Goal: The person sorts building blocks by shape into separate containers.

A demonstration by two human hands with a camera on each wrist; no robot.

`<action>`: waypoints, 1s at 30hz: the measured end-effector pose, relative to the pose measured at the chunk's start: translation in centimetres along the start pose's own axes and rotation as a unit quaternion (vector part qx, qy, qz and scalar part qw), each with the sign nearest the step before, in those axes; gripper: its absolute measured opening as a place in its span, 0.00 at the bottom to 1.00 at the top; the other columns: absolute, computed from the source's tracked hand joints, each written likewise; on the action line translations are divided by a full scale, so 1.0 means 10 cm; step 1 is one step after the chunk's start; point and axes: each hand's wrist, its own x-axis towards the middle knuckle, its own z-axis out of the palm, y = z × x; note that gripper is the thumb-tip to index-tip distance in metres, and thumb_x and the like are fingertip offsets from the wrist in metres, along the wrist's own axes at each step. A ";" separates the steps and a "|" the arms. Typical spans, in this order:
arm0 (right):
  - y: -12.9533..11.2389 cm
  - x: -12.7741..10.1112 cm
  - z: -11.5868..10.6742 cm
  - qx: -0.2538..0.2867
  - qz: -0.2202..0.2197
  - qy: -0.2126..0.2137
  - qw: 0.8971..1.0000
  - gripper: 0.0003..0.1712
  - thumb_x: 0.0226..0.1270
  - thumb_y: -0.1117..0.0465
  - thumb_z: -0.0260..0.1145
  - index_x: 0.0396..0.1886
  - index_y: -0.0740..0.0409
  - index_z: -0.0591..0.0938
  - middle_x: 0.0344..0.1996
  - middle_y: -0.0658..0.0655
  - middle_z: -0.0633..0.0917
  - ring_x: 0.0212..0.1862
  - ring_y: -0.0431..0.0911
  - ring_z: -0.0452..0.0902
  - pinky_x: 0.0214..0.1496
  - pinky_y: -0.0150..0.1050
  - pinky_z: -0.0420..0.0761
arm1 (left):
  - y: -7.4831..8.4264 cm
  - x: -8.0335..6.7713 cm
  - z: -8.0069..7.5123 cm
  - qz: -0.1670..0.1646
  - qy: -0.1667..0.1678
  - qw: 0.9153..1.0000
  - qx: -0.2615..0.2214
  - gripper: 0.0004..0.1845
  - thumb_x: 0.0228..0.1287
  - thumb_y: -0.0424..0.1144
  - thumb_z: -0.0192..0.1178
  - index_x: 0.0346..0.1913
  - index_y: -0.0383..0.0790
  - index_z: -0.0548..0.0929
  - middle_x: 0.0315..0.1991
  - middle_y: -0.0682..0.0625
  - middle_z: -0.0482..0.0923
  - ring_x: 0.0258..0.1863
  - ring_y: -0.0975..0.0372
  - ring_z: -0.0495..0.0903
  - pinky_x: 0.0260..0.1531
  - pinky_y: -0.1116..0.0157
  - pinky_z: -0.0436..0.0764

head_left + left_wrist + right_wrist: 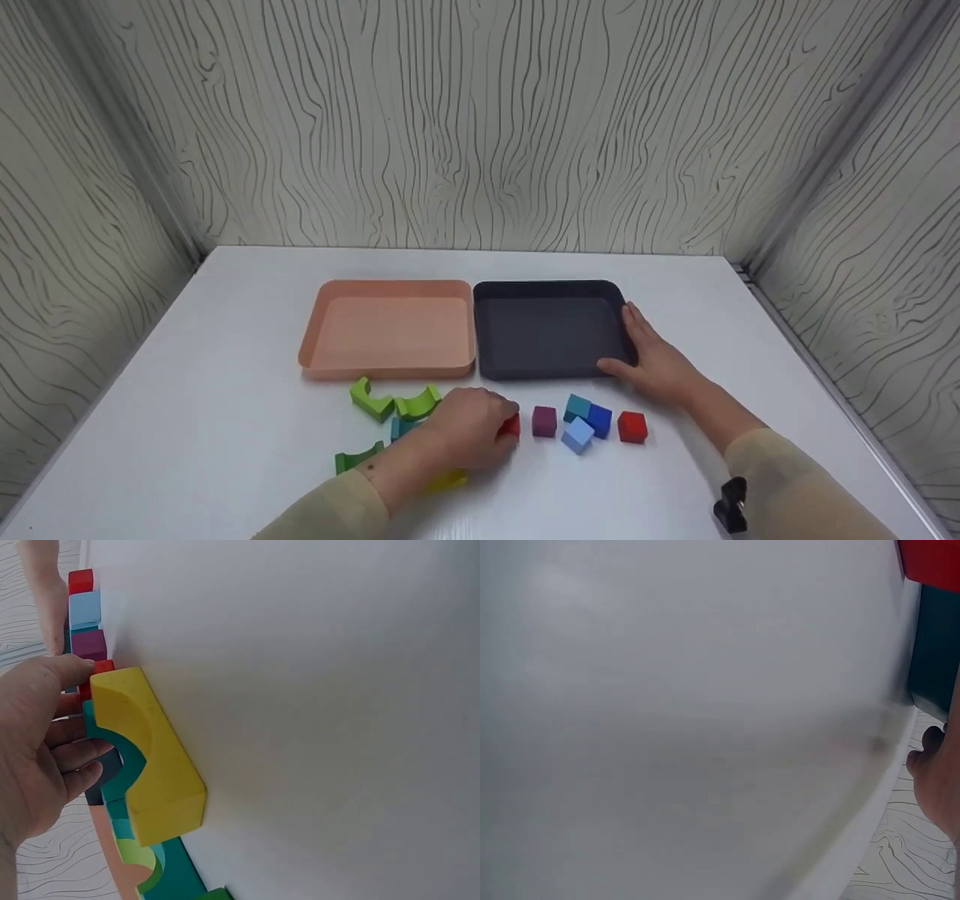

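Observation:
My left hand (469,431) pinches a red cube (511,426) between thumb and fingers, low over the white table. Close under that wrist lie a yellow arch block (169,772) and a teal arch block (133,765), mostly hidden by the hand in the head view. My right hand (660,367) touches the dark tray (555,334) at its near right corner, thumb at the front rim and fingers stretched along the side. Just right of the left hand sits a purple cube (544,421). Only part of the right hand shows in the right wrist view.
Left of the dark tray stands a pink tray (390,334). Teal (577,406), blue (601,420) and light blue (577,436) cubes cluster in front, with another red cube (632,427) at right. Light green arches (371,401) and a darker green arch (358,457) lie left.

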 end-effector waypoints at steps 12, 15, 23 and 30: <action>0.03 0.01 0.04 0.030 0.011 0.009 0.999 0.70 0.68 0.25 0.65 0.88 0.59 0.38 0.86 0.65 0.40 0.84 0.67 0.39 0.81 0.66 0.49 | 0.00 -0.01 0.00 0.001 0.004 1.000 -0.010 0.14 0.69 0.50 0.72 0.52 0.49 0.90 0.32 0.59 0.84 0.31 0.64 0.75 0.40 0.66 0.80; 0.03 0.00 0.04 0.023 0.003 0.011 1.000 0.69 0.69 0.26 0.64 0.87 0.61 0.39 0.86 0.66 0.41 0.84 0.67 0.40 0.81 0.67 0.50 | -0.01 -0.01 0.01 0.009 0.008 1.000 0.000 0.12 0.69 0.49 0.71 0.49 0.48 0.90 0.30 0.59 0.82 0.29 0.64 0.74 0.38 0.67 0.80; 0.02 -0.01 0.04 0.010 -0.012 0.016 1.000 0.65 0.71 0.26 0.63 0.88 0.61 0.44 0.86 0.66 0.42 0.83 0.70 0.45 0.78 0.69 0.55 | -0.02 -0.01 0.03 0.005 0.007 1.000 0.001 0.11 0.69 0.49 0.71 0.47 0.48 0.89 0.28 0.60 0.80 0.28 0.64 0.74 0.38 0.67 0.79; 0.02 -0.01 0.05 0.008 -0.014 0.020 1.000 0.63 0.72 0.27 0.63 0.88 0.58 0.47 0.86 0.66 0.42 0.82 0.71 0.47 0.77 0.70 0.58 | -0.01 0.00 0.01 -0.011 -0.003 1.000 -0.017 0.12 0.68 0.50 0.72 0.48 0.49 0.90 0.30 0.59 0.81 0.30 0.64 0.75 0.40 0.66 0.80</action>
